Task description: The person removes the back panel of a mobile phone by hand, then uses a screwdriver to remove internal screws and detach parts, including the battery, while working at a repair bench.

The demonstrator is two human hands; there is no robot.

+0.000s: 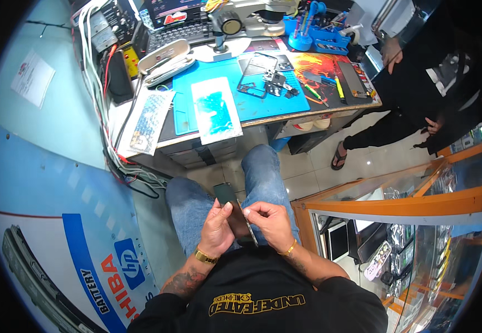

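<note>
Above my lap, a dark, glossy phone (pixel 235 213) is tilted, its top end pointing away from me. My left hand (pixel 217 228) is closed around its left side, with the thumb lying over the glossy face. At the phone's right edge, my right hand (pixel 271 223) has thumb and forefinger pinched together. Whatever may be between those fingertips is too small to make out. A thin, bright strip shows along the phone's right edge, below the pinch.
Ahead, a workbench carries a blue mat (pixel 183 114), a white sheet with a blue film (pixel 216 111), an opened phone frame (pixel 252 77), and screwdrivers (pixel 340 89). A bubble-wrap pouch (pixel 151 122) lies left. Another person (pixel 418 83) stands right, behind a glass display case (pixel 402 205).
</note>
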